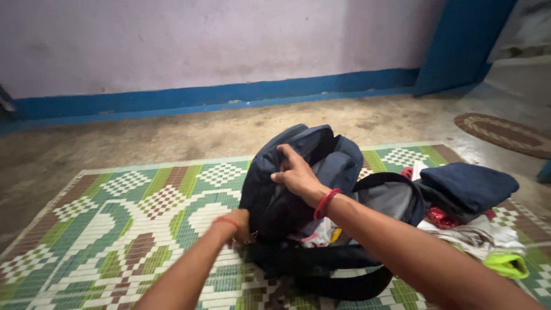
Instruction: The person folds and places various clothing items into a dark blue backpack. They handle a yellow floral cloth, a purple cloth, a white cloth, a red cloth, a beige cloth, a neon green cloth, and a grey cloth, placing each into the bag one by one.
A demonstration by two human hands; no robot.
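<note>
A dark blue backpack [287, 201] lies on a woven mat [132, 218], its main compartment open toward the right, with light-coloured things showing inside. My right hand [297, 175], with a red band at the wrist, presses down on the top flap of the bag and grips its fabric. My left hand [235, 225], wearing a thin red thread, is at the bag's lower left edge with fingers pinched around something small, likely a zipper pull, which is hidden.
A pile of clothes [468, 198] lies right of the bag: a folded dark blue piece on top, red, white and grey cloth beneath, a neon yellow-green item [507, 265] in front. A round rug [505, 133] lies on the concrete floor at right.
</note>
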